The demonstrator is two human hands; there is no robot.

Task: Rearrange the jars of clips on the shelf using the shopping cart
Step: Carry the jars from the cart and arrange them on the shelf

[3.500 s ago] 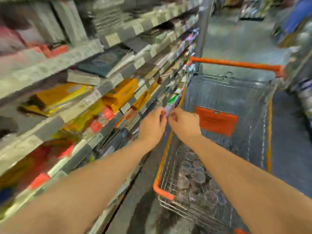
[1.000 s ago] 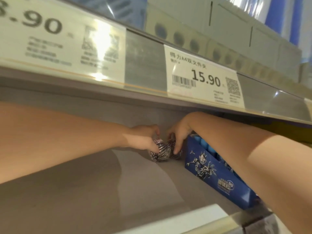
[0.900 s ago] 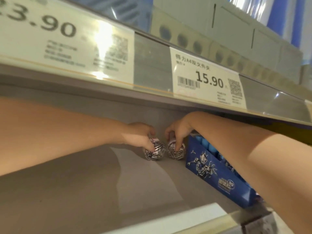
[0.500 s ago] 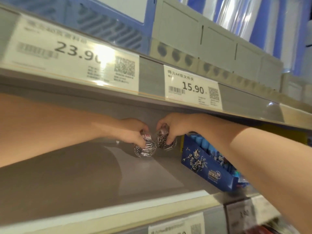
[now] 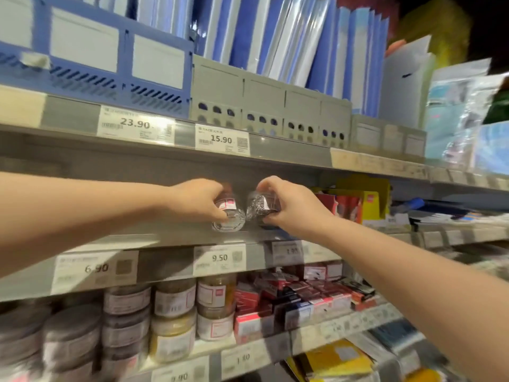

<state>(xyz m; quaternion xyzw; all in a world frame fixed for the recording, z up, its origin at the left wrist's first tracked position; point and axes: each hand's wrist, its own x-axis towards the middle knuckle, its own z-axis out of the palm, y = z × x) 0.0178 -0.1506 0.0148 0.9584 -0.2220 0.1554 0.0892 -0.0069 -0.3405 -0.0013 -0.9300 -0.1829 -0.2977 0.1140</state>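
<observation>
Each hand has one small jar. The left hand [image 5: 198, 201] has its fingers curled over the top of the left jar [image 5: 228, 216], with the thumb under it. The right hand [image 5: 293, 204] wraps round the right jar [image 5: 260, 206], which is full of shiny clips. The two jars are side by side, very close, right at the front edge of the middle shelf [image 5: 165, 239], above the 9.50 price tag [image 5: 219, 257]. Both look tipped, not standing straight (the see-through bottom of the left one faces this way).

I cannot tell if the jars rest on the shelf or hang just over it. The shopping cart is out of view.

To do this well, hold each jar snug, because the plastic looks smooth and could slip. Turn each one upright, lid on top. Do not bump the two together. If they go down here, set them flat and a little way back from the edge, so they cannot roll off onto the big jars [image 5: 172, 301] below. Let go one hand at a time.
</observation>
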